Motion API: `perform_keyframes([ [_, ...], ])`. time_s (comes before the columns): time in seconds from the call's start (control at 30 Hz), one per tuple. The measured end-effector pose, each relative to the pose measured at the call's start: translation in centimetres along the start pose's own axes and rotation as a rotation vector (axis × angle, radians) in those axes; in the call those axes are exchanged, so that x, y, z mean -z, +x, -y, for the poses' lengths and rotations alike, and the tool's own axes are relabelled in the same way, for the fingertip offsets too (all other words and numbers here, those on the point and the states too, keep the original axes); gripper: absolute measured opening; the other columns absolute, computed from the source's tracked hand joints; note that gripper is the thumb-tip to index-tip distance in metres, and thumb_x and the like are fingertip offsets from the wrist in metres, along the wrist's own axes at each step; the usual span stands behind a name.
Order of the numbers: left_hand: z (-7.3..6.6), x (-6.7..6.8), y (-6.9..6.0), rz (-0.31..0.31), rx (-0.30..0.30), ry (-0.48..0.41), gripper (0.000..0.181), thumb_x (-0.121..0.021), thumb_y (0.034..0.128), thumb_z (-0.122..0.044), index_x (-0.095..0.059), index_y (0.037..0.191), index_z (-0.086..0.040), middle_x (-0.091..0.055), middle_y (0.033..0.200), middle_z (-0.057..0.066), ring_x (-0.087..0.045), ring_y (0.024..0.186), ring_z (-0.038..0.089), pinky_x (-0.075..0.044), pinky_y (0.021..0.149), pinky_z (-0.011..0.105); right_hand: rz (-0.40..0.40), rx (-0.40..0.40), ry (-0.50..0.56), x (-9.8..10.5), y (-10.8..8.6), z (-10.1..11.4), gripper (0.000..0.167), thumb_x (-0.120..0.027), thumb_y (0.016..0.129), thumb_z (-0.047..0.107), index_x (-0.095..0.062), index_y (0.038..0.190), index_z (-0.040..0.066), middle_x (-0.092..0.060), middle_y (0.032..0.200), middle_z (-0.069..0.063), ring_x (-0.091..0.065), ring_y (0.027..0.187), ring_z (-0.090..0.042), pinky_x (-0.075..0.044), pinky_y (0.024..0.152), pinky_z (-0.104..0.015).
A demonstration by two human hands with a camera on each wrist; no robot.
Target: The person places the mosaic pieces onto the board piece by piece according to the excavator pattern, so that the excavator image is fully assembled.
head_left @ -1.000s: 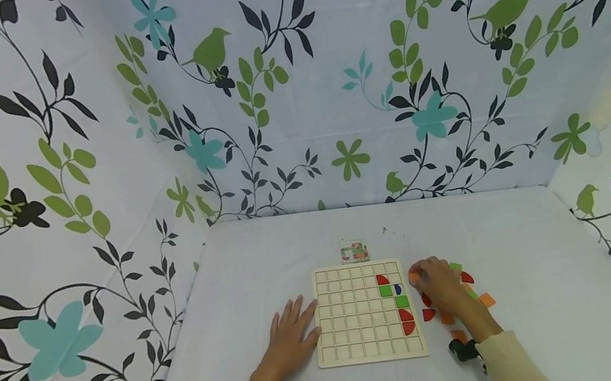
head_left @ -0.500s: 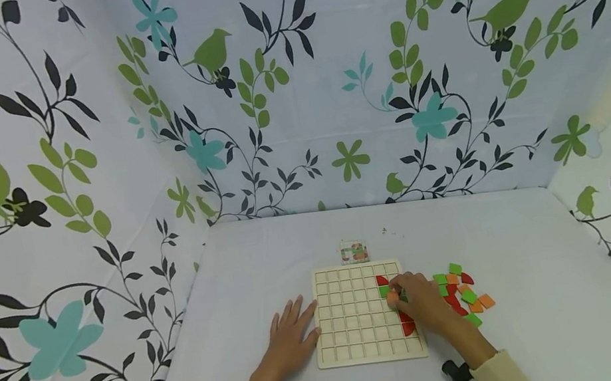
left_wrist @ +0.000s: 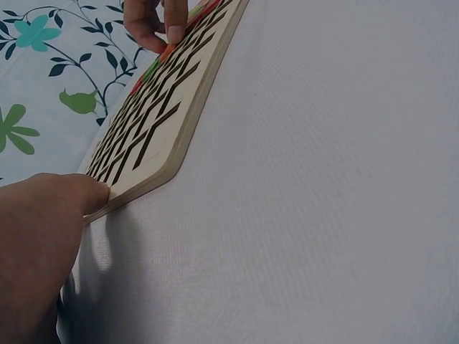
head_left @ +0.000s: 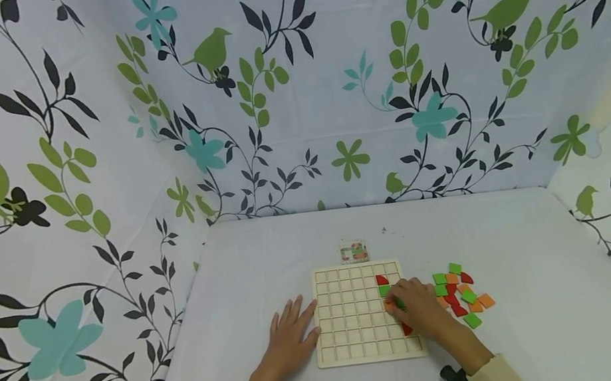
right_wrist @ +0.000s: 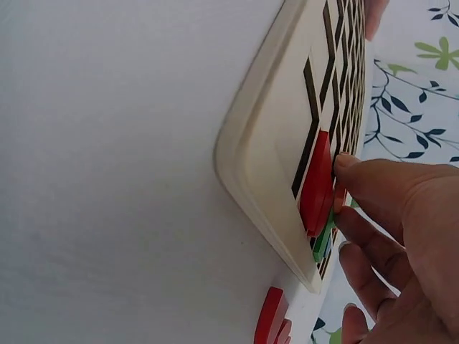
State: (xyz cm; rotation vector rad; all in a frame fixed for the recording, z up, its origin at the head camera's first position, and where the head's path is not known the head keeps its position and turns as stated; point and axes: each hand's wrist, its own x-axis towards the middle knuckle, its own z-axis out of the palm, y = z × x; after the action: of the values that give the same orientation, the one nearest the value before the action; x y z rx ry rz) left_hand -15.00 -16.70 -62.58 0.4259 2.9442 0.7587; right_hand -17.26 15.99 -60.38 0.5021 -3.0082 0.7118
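Observation:
A wooden grid board (head_left: 351, 317) lies flat on the white-covered table. My left hand (head_left: 290, 341) rests beside its left edge, fingers spread, the thumb touching the rim. Over the board's right columns, my right hand (head_left: 419, 307) pinches an orange square tile (head_left: 389, 306) between thumb and fingertips, at a cell left of the green tile. In the right wrist view that orange tile (right_wrist: 339, 197) shows between the fingers, beside red pieces (right_wrist: 316, 188) and a green tile (right_wrist: 324, 240) set in the board. A red quarter piece (head_left: 382, 279) and a green square (head_left: 384, 290) sit farther up.
A loose pile of green, orange and red tiles (head_left: 468, 296) lies right of the board. A small pattern card (head_left: 354, 251) touches or nearly touches the board's far edge. Patterned cloth (head_left: 276, 87) hangs behind and at the sides.
My right hand has moved left from the tile pile onto the board with an orange tile, then slightly lower and nearer the surface. My left hand stays put.

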Motion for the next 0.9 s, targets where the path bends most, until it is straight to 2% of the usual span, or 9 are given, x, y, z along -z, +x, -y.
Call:
perform_keyframes([
  [0.5, -0.2, 0.2, -0.1, -0.004, -0.009, -0.006, 0.057, -0.058, 0.1068, -0.035, -0.047, 0.161, -0.019, -0.033, 0.171, 0.017, -0.024, 0.160, 0.043, -0.016, 0.123, 0.073, -0.047, -0.024, 0.002, -0.4, 0.1, 0.2, 0.011, -0.083, 0.093, 0.024, -0.074, 0.099, 0.022, -0.067, 0.111, 0.002, -0.056, 0.104, -0.022, -0.038, 0.081, -0.043],
  [0.57, -0.1, 0.2, -0.1, -0.011, -0.014, -0.012, 0.057, -0.059, 0.1066, -0.035, -0.047, 0.160, -0.019, -0.034, 0.171, 0.017, -0.024, 0.160, 0.043, -0.016, 0.123, 0.073, -0.061, -0.019, 0.005, -0.3, 0.0, 0.1, 0.011, -0.083, 0.093, 0.024, -0.074, 0.098, 0.021, -0.067, 0.111, 0.000, -0.056, 0.104, -0.023, -0.040, 0.080, -0.044],
  [0.67, 0.0, 0.1, -0.1, -0.027, -0.026, -0.015, 0.057, -0.059, 0.1060, -0.035, -0.048, 0.160, -0.019, -0.035, 0.170, 0.018, -0.025, 0.159, 0.045, -0.016, 0.122, 0.074, -0.089, -0.049, 0.044, 0.2, 0.1, -0.4, 0.012, -0.082, 0.094, 0.024, -0.075, 0.101, 0.017, -0.066, 0.115, -0.006, -0.059, 0.106, -0.028, -0.047, 0.087, -0.051],
  [0.8, 0.0, 0.0, -0.1, -0.037, -0.035, -0.022, 0.057, -0.060, 0.1055, -0.035, -0.049, 0.159, -0.018, -0.036, 0.169, 0.019, -0.026, 0.158, 0.047, -0.015, 0.121, 0.075, -0.139, -0.193, 0.094, 1.6, 0.3, -2.6, 0.025, -0.076, 0.098, 0.025, -0.072, 0.115, 0.007, -0.064, 0.124, -0.018, -0.059, 0.110, -0.037, -0.051, 0.093, -0.058],
  [0.9, 0.0, 0.1, 0.0, -0.019, -0.022, -0.021, 0.057, -0.058, 0.1062, -0.035, -0.048, 0.160, -0.019, -0.034, 0.170, 0.018, -0.025, 0.159, 0.045, -0.015, 0.123, 0.074, -0.195, -0.352, 0.035, 2.8, 0.5, -5.1, 0.040, -0.071, 0.101, 0.030, -0.064, 0.123, -0.002, -0.059, 0.123, -0.027, -0.056, 0.110, -0.044, -0.047, 0.091, -0.061],
])
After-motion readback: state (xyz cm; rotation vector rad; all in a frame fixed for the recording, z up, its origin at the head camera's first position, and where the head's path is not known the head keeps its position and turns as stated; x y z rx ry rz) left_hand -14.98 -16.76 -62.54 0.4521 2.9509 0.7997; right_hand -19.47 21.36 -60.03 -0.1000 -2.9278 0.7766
